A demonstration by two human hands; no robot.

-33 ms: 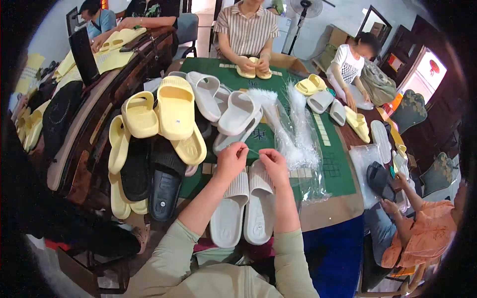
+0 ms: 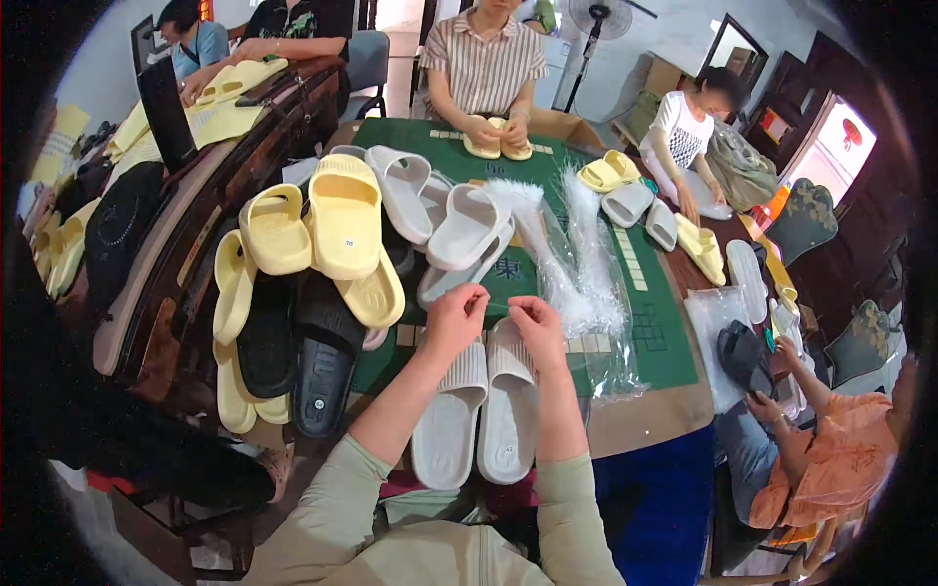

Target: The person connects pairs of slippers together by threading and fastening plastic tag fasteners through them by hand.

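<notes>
A pair of pale grey slide slippers, the left one [image 2: 445,435] and the right one [image 2: 508,425], lies side by side at the near edge of the green table mat [image 2: 664,342]. My left hand [image 2: 454,317] and my right hand [image 2: 537,330] hover over the slippers' ribbed straps. Both hands have fingers pinched, with the fingertips close together. Anything thin between the fingers is too small to see. Just beyond my right hand lie clear bags holding bundles of white plastic strands [image 2: 567,264].
Yellow slippers [image 2: 342,220], white slippers [image 2: 464,230] and black slippers [image 2: 318,356] are heaped on the left of the table. A person in a striped shirt [image 2: 486,68] holds a yellow pair opposite. Two other people work at the right, one in orange [image 2: 831,459] handling a dark slipper.
</notes>
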